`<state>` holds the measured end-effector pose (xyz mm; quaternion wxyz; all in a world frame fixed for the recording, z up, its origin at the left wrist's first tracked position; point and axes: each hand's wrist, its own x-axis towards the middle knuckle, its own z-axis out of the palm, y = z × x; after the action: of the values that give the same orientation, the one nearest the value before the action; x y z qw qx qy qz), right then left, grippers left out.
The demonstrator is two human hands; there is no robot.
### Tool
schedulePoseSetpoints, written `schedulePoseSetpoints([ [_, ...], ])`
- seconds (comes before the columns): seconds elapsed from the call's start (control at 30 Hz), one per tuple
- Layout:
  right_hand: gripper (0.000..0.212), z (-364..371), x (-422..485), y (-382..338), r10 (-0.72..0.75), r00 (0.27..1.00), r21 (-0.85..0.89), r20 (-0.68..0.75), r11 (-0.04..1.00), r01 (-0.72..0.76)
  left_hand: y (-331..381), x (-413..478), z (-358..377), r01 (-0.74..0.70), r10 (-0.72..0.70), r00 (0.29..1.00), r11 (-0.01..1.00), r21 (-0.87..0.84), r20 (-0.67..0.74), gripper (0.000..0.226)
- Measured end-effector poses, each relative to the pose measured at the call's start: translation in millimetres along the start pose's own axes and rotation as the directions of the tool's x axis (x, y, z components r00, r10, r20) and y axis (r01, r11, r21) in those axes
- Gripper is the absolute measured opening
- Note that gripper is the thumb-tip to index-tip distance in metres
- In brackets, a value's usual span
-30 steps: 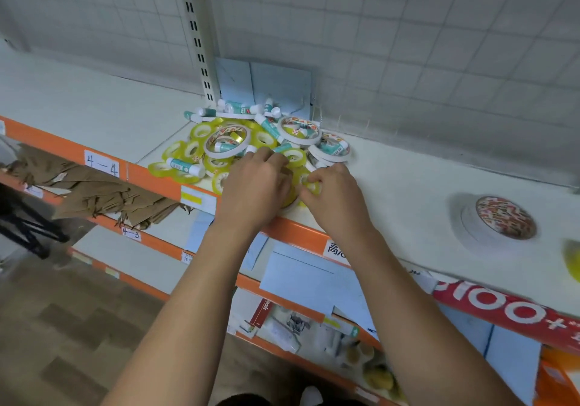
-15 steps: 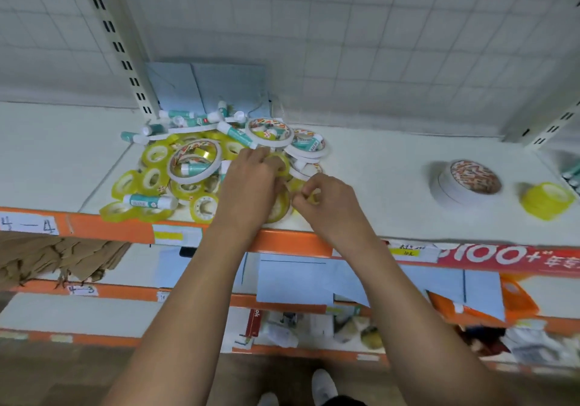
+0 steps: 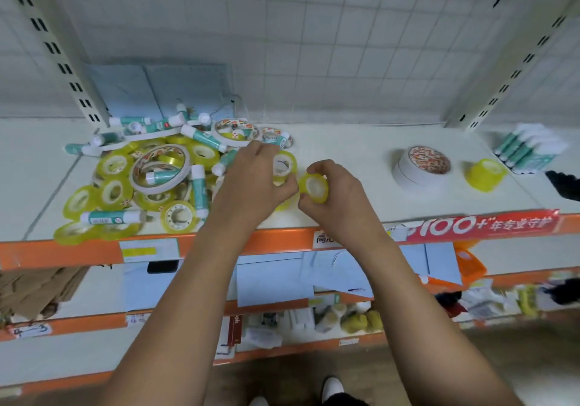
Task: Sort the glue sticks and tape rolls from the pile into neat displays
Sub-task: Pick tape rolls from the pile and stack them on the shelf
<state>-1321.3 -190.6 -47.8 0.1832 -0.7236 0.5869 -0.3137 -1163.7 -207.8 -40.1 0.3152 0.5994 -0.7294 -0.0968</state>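
Wall: a white wire-grid panel point(image 3: 345, 44) backs the shelf, with slotted uprights at left and right. Its top is cut off.
Shelf: a white board point(image 3: 345, 141) with an orange front edge point(image 3: 62, 253) that carries price tags and a red banner point(image 3: 480, 225). The banner's print is partly blurred.
Lower shelves: more tiers point(image 3: 94, 295) sit below, holding brown paper, pale sheets and small goods too blurred to name.
Floor: brown boards point(image 3: 314, 374) lie at the bottom, with the tip of a white shoe point(image 3: 332, 385).
Pile: a heap point(image 3: 157, 170) of yellow tape rolls, wide white-rimmed rolls and teal-and-white glue sticks. It lies at the left of the shelf, in front of blue sheets point(image 3: 163, 88) that lean on the wall. The left hand hides its right side.
Left hand point(image 3: 254, 179): it is over the pile's right edge, fingers curled down. A yellow roll point(image 3: 284, 163) shows just beyond the knuckles. I cannot tell whether the hand holds anything.
Right hand point(image 3: 339, 192): it is just beside the left hand. Thumb and fingers pinch a small yellow ring point(image 3: 314, 187), its hole toward the camera.
White tape stack point(image 3: 422, 170): sorted, it stands well to the right of the hands.
Yellow stack point(image 3: 485, 174): it stands just right of the white one.
Glue stick row point(image 3: 530, 149): the sticks lie side by side at the far right, partly blurred.
Dark shape point(image 3: 565, 182): the right edge cuts it off and it cannot be identified.
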Motion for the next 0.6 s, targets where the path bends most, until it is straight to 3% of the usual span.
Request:
schedulePoseSetpoints([
  [0.3, 0.045, -83, -20, 66, 0.104, 0.990, -0.125, -0.094, 0.985, -0.116, 88, 20, 51, -0.211, 0.216, 0.969, 0.976, -0.053, 0.123, 0.052],
  [0.43, 0.046, -128, -22, 113, 0.166, 0.977, -0.149, -0.134, 0.971, -0.185, 138, 40, 84, -0.243, 0.247, 0.959, 0.969, -0.050, 0.136, 0.048],
  [0.6, 0.045, -181, -14, 180, 0.145, 0.980, -0.157, -0.133, 0.974, -0.166, 201, 65, 133, -0.269, 0.276, 0.937, 0.961, -0.066, 0.215, 0.042],
])
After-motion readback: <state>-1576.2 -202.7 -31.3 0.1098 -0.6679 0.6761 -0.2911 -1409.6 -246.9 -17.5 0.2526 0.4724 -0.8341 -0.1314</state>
